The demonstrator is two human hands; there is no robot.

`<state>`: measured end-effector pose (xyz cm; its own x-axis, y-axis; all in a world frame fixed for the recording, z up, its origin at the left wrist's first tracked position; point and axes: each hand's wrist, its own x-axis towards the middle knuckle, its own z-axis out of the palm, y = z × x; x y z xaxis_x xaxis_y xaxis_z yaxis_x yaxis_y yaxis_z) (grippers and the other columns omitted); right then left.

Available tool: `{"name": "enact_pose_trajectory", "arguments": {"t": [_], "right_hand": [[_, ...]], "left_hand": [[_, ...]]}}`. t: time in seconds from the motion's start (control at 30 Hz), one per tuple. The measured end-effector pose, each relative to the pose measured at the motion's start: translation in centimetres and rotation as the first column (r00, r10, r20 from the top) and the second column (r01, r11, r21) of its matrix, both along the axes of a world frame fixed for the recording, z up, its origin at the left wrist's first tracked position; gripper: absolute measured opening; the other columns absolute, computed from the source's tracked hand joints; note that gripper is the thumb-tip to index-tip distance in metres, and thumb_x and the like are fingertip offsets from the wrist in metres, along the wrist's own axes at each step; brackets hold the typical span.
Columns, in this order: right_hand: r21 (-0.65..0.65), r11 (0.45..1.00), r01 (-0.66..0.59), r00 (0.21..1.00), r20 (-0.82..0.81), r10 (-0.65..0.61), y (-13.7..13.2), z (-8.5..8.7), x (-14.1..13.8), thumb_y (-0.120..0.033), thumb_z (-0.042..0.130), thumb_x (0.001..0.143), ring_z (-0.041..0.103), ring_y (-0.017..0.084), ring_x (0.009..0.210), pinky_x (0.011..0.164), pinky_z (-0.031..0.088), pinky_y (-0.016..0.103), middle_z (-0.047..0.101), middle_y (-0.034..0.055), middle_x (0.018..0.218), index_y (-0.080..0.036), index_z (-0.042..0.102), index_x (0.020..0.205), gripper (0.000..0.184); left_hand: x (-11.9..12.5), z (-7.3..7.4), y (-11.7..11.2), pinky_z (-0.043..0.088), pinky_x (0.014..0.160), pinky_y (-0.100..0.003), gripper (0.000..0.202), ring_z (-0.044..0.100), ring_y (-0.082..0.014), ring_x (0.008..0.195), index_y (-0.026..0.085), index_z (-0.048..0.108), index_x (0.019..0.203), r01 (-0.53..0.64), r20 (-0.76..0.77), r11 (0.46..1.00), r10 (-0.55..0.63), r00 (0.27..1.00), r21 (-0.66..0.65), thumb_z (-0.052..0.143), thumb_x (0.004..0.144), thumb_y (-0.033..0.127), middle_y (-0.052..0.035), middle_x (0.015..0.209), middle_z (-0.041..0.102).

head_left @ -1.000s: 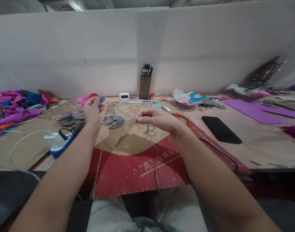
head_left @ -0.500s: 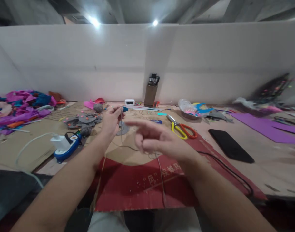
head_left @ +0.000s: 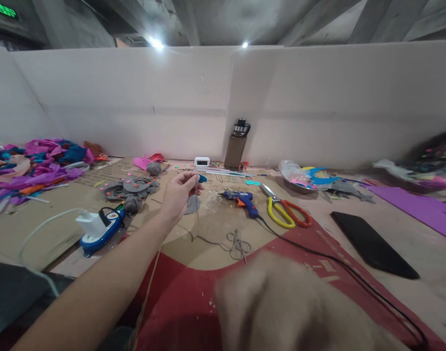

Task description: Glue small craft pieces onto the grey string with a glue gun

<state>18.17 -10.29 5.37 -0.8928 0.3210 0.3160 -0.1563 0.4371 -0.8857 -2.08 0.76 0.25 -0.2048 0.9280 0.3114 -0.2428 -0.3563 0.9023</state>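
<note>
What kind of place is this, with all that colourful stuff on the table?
It looks like a craft workspace, perhaps in a workshop. You can tell by the glue gun, the scissors beside it and the heap of bright scraps.

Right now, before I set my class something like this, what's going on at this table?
The person's left hand pinches a small blue piece between its fingers, and grey cord hangs down below it. There is cord in loose loops on the cardboard too. The right hand, close to the camera, is too blurred to tell whether it holds anything. The glue gun lies untouched beside the scissors, with the phone further right.
</note>
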Motion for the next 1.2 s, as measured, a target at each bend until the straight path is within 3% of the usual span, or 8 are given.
{"name": "enact_pose_trajectory", "arguments": {"t": [0.07,0.2,0.3,0.5,0.63,0.87,1.1,1.2], "right_hand": [[-0.148,0.973,0.177,0.977,-0.093,-0.192,0.5,-0.2,-0.2,-0.046,0.066,0.076,0.053,0.014,0.058,0.052,0.039,0.026,0.055,-0.0005,0.060,-0.028,0.064,0.062,0.023],[-0.277,0.710,0.648,0.704,-0.138,-0.696,3.5,-2.4,-2.3,-0.044,0.064,0.077,0.036,0.009,0.054,0.053,0.033,0.024,0.040,-0.0052,0.057,-0.021,0.043,0.059,0.037],[-0.304,0.625,0.719,0.623,-0.117,-0.773,5.7,-4.2,-4.0,-0.038,0.064,0.077,0.050,0.011,0.071,0.067,0.041,0.026,0.054,-0.0017,0.078,-0.021,0.047,0.080,0.024],[-0.417,0.643,0.643,0.691,-0.045,-0.721,7.3,-6.3,-5.6,-0.037,0.064,0.076,0.060,0.014,0.078,0.072,0.048,0.030,0.060,0.0033,0.091,-0.022,0.038,0.111,0.046],[-0.079,0.742,0.665,0.744,-0.008,-0.668,7.4,-6.5,-5.0,-0.035,0.044,0.088,0.051,0.012,0.061,0.060,0.042,0.028,0.052,-0.0020,0.069,-0.021,0.050,0.087,0.015],[0.471,0.697,0.541,0.755,0.093,-0.649,7.1,-5.2,-3.3,-0.034,0.045,0.089,0.049,0.016,0.065,0.061,0.035,0.030,0.057,0.0039,0.070,-0.021,0.056,0.065,0.029],[0.584,0.262,0.769,0.291,0.045,-0.956,12.2,-5.0,0.9,-0.037,0.041,0.089,0.052,0.017,0.066,0.062,0.034,0.029,0.060,0.0065,0.071,-0.017,0.060,0.075,0.031],[0.626,0.248,0.739,0.110,0.252,-0.962,14.2,-6.9,2.0,-0.035,0.055,0.081,0.057,0.020,0.069,0.061,0.037,0.031,0.064,0.0153,0.079,-0.012,0.063,0.081,0.024]], "left_hand": [[0.3,0.0,-0.3,0.046,0.054,-0.021,0.020,0.061,-0.0094,0.059,0.016,0.063,0.078,0.006,-0.039,1.000,-0.005,0.999,0.022,0.073,0.069,0.030,-0.0009,0.072,0.066],[1.0,0.3,-1.0,0.050,0.062,-0.024,0.018,0.064,-0.0116,0.063,0.016,0.063,0.079,0.004,-0.139,0.998,0.005,0.990,0.069,0.070,0.073,0.031,-0.0026,0.074,0.068],[1.3,0.4,-1.5,0.051,0.066,-0.026,0.017,0.065,-0.0130,0.066,0.016,0.064,0.082,0.001,-0.251,0.996,0.020,0.968,0.084,0.068,0.075,0.032,-0.0034,0.075,0.069],[1.3,0.9,-2.2,0.048,0.064,-0.024,0.012,0.061,-0.0120,0.063,0.016,0.067,0.081,-0.086,-0.416,0.975,0.166,0.894,0.204,0.065,0.076,0.027,-0.0014,0.069,0.066],[1.3,1.1,-2.0,0.049,0.061,-0.023,0.011,0.060,-0.0111,0.060,0.017,0.066,0.079,-0.108,-0.343,0.976,0.168,0.924,0.187,0.065,0.076,0.027,-0.0015,0.069,0.066],[0.4,0.7,-0.4,0.050,0.061,-0.021,0.020,0.065,-0.0105,0.066,0.016,0.061,0.081,0.021,0.119,1.000,-0.020,0.993,-0.007,0.074,0.068,0.025,-0.0008,0.074,0.067],[0.2,1.0,0.0,0.052,0.060,-0.020,0.017,0.066,-0.0102,0.065,0.016,0.061,0.080,0.002,0.166,0.999,0.004,0.986,-0.038,0.073,0.070,0.021,-0.0005,0.073,0.068],[0.2,1.0,0.1,0.052,0.062,-0.021,0.013,0.066,-0.0099,0.065,0.016,0.062,0.080,0.007,0.160,1.000,-0.004,0.987,-0.022,0.071,0.072,0.021,-0.0007,0.072,0.068]]}}
